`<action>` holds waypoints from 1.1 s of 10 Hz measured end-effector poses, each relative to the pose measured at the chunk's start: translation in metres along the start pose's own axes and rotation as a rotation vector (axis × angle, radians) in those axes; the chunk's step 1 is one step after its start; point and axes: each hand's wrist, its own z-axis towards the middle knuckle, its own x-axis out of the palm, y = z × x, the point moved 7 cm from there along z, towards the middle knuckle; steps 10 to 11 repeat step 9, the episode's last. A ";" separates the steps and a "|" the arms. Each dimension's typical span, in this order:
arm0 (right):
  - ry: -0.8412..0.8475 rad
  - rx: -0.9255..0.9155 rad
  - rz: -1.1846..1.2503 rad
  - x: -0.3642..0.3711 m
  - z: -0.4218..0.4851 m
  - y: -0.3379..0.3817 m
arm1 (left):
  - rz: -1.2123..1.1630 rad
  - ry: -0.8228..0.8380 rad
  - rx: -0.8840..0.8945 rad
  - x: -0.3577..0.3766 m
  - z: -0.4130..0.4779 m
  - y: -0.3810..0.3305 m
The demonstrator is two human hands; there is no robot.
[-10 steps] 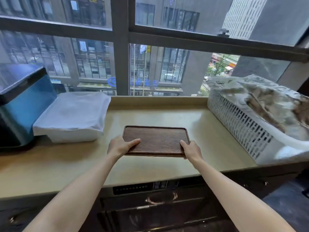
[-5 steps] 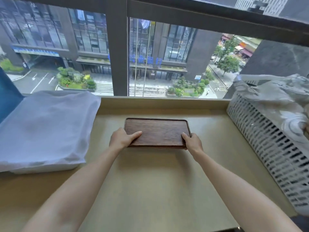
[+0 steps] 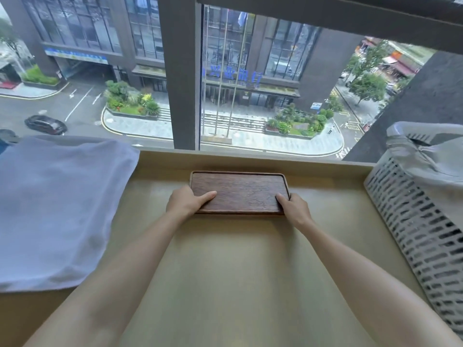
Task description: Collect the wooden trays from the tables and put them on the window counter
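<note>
Hands grip one dark brown rectangular wooden tray (image 3: 239, 191) with rounded corners and a low raised rim, seen from above by a head camera. Left hand (image 3: 186, 200) wraps the tray's near left corner, thumb lying across the top surface. Right hand (image 3: 293, 207) clasps the near right corner the same way, thumb on the wood. Both hands are closed on the tray, bare forearms stretching forward from the bottom of the view.

The tray sits at the far middle of a pale beige bench (image 3: 225, 271) running under a large window (image 3: 275, 71), close to the raised back ledge. It looks flat and very near the surface; whether it fully rests there cannot be told. To the left lies a folded white cloth bundle (image 3: 57, 209), well apart from the tray. To the right stands a white perforated plastic basket (image 3: 421, 221) draped with pale fabric.

This appears to be the placing step for this tray. The next move likely calls for settling it flat, loosening both grips, and drawing the arms back without dragging it.
</note>
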 end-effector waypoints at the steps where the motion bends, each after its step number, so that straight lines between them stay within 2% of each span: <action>1: 0.015 0.000 -0.014 -0.001 0.013 0.001 | 0.025 -0.005 -0.015 0.002 0.007 -0.005; 3: 0.031 -0.007 -0.045 -0.001 0.029 0.006 | 0.101 -0.018 -0.015 0.001 0.019 -0.014; 6: 0.080 -0.044 -0.274 -0.001 0.039 0.013 | 0.301 -0.044 -0.013 -0.005 0.025 -0.021; 9: 0.131 0.050 -0.371 -0.006 0.038 0.011 | 0.228 -0.032 0.018 -0.014 0.023 -0.035; 11: 0.131 0.050 -0.371 -0.006 0.038 0.011 | 0.228 -0.032 0.018 -0.014 0.023 -0.035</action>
